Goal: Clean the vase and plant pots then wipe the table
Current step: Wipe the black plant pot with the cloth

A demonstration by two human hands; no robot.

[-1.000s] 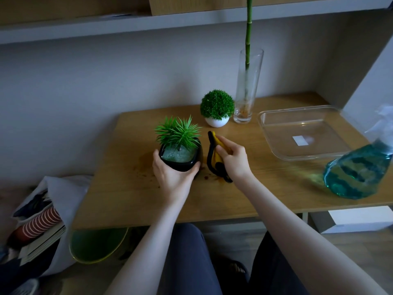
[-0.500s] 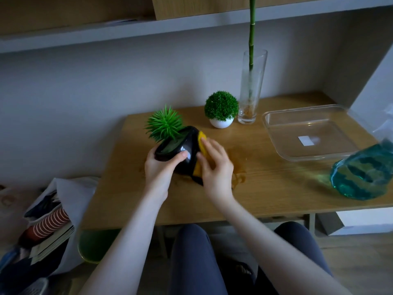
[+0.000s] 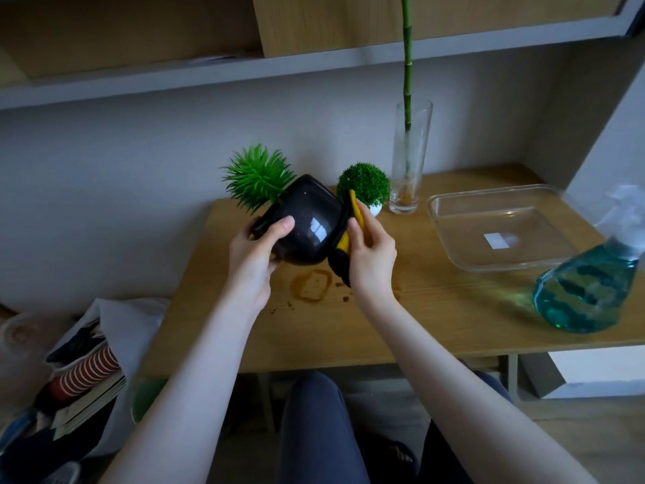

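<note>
The left hand [image 3: 253, 260] grips the black pot [image 3: 307, 221] aloft, tipped so its spiky plant [image 3: 256, 176] points far-left; the right hand [image 3: 371, 253] presses a yellow-black cloth [image 3: 343, 246] against its base.

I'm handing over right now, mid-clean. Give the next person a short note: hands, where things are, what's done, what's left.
Left hand holds the black pot tilted, off the table.
Right hand presses the yellow-black cloth to its underside.
White pot and glass vase stand at the back; spray bottle at right.
Done: black pot being wiped.
Left: white pot, vase, then the brown ring stain and crumbs.
</note>
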